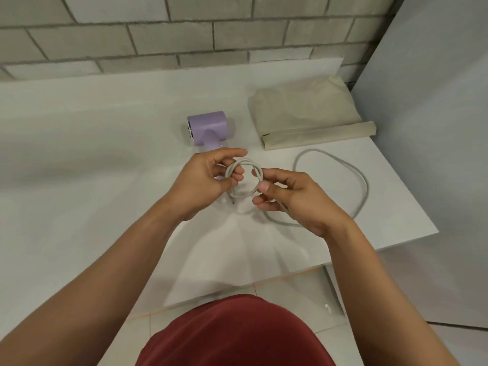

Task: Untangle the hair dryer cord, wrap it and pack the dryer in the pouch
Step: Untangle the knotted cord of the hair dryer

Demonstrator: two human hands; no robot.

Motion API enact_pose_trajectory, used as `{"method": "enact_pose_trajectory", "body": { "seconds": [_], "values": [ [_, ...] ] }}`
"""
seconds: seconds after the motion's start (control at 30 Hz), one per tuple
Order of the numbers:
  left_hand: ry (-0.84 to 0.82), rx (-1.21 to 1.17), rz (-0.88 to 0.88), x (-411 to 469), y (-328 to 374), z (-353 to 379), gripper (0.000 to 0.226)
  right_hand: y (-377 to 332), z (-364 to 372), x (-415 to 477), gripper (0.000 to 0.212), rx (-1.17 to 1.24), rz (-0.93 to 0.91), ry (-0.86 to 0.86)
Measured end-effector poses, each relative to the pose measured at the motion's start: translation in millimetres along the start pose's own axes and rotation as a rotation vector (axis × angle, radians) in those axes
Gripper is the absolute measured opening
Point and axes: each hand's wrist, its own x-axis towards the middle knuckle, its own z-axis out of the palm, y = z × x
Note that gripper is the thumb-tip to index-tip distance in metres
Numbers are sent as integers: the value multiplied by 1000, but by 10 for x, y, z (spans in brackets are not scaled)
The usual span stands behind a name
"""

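Nearest the lens, a dark red garment across the bottom edge, tiled floor beside it; two bare forearms reaching up from either corner toward the middle of a white table.

Left hand above the table just in front of the dryer, its grip closed on the left side of a small coil of grey cord, thumb on top, fingertips curled through the ring; right hand close beside it, grip pinched shut on the coil's right side between thumb and forefinger, remaining fingers loosely bent beneath; coil held clear of the surface, made of a few overlapping turns, a short dark-tipped end hanging from its lower left.

Remainder of the cord trailing from under the right hand, lying flat on the table in one wide open loop out to the right, curving up toward the pouch and back.

Lilac hair dryer on the table just beyond the left hand, barrel sideways, handle pointing toward the hands and partly hidden behind them.

Cream fabric pouch lying flat to the right of the dryer, near the back right corner, its folded edge facing forward; apart from both dryer and hands.

Grey block wall behind the table; pale panel standing along its right side.
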Motion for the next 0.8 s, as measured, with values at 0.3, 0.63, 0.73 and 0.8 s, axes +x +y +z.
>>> {"method": "enact_pose_trajectory", "body": {
  "seconds": [0.3,0.63,0.73,0.8],
  "values": [
    [-223,14,-113,206,75,-216,19,50,186,94,14,-121,50,238],
    [-492,103,-202,428,1,-315,21,94,408,90,25,-293,120,479],
    [-398,58,-158,384,-100,-237,20,114,408,118,22,-367,88,508],
    [-347,37,-147,365,-141,-209,20,72,365,91,14,-400,71,432]
  ]
}}
